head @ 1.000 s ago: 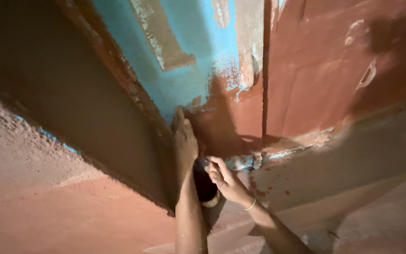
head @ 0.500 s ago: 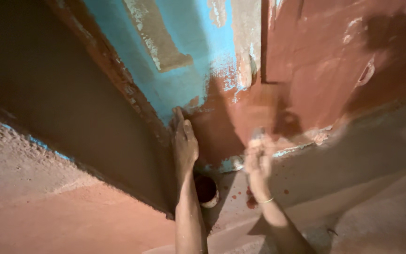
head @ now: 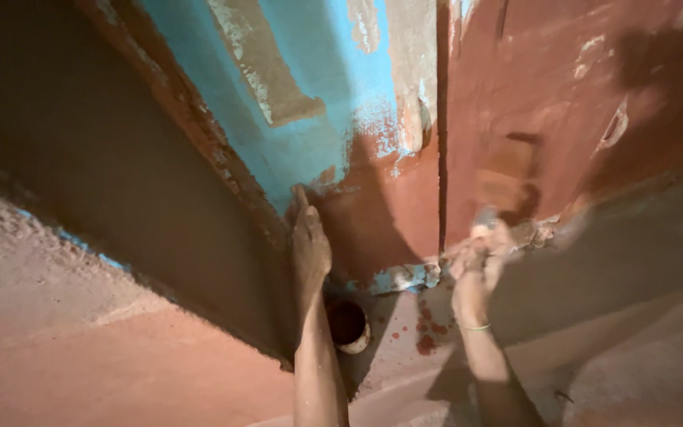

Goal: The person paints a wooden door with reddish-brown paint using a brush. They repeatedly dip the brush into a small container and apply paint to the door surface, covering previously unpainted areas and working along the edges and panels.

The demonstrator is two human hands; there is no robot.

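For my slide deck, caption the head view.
Left hand braced on blue wall, right hand brushing red-brown paint, paint pot below.

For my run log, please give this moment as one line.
left hand: flat on wall | right hand: holds brush on red-brown wall | paint cup: on floor between arms

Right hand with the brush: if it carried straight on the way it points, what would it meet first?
The right hand points its brush up at the red-painted wall; the blurred bristles look at or very near that wall, so the wall comes first.
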